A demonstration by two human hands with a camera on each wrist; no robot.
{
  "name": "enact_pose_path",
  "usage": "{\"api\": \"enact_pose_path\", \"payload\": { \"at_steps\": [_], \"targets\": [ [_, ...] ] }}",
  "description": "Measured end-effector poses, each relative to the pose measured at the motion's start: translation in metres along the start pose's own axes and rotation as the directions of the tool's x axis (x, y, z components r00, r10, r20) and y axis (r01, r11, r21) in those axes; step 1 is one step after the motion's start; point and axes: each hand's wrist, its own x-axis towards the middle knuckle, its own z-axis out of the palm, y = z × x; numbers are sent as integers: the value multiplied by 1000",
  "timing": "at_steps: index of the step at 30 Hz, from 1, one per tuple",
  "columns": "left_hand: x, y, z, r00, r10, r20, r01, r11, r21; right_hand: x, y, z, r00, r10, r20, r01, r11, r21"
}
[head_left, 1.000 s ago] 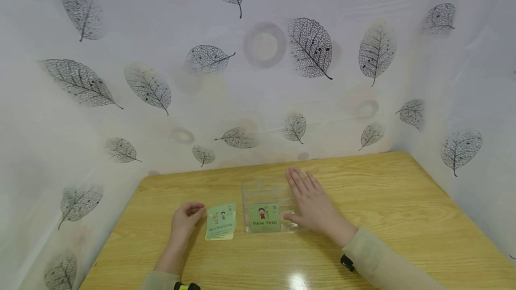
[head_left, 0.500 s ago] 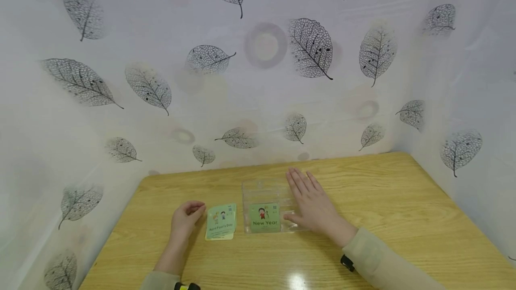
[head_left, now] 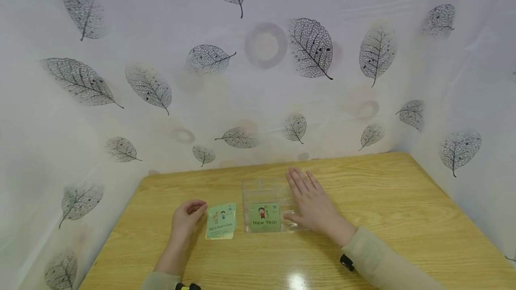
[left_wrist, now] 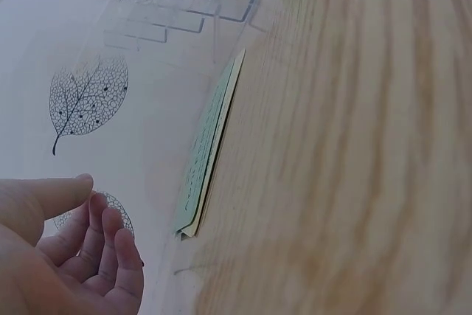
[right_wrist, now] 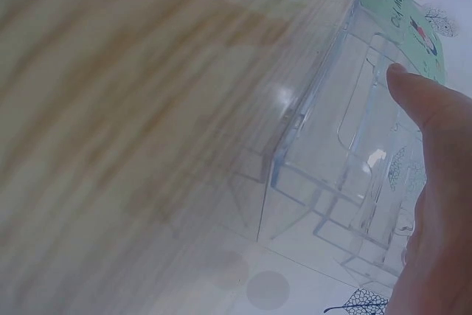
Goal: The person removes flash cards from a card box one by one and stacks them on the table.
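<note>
My left hand [head_left: 186,219], fingers loosely curled, hovers at the left edge of a small stack of picture cards [head_left: 221,221]. Nothing sits between its thumb and fingertips [left_wrist: 96,201] in the left wrist view. The top card is green and reads "April Fool's Day"; a pale yellow card peeks out below it. A clear plastic box [head_left: 247,196] lies right of the stack, with a green "New Year" card [head_left: 264,217] in its left compartment. My right hand [head_left: 312,205], fingers straight, lies over the box's right part and hides much of it. Its thumb [right_wrist: 420,97] extends over the clear plastic.
The wood-grained table [head_left: 387,205] reaches back to a white curtain [head_left: 258,97] printed with dark leaves, which also hangs at both sides. Light glares off the tabletop near its front.
My left hand has shifted very slightly right, towards the card stack. The right hand, the box and the cards stay where they were.
</note>
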Motion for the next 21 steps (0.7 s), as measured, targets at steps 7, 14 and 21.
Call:
{"api": "enact_pose_path", "payload": {
  "at_steps": [7,14,21],
  "targets": [
    [-2,3,2,1000,20,3,-20,1000,-6,0,0,1,1000,0,-2,0,1000,10],
    [-4,6,5,1000,26,10,-26,1000,-14,0,0,0,1000,-2,-10,2,1000,14],
    [-7,7,7,999,38,16,-37,999,-28,0,0,0,1000,-3,-8,3,1000,5]
  ]
}}
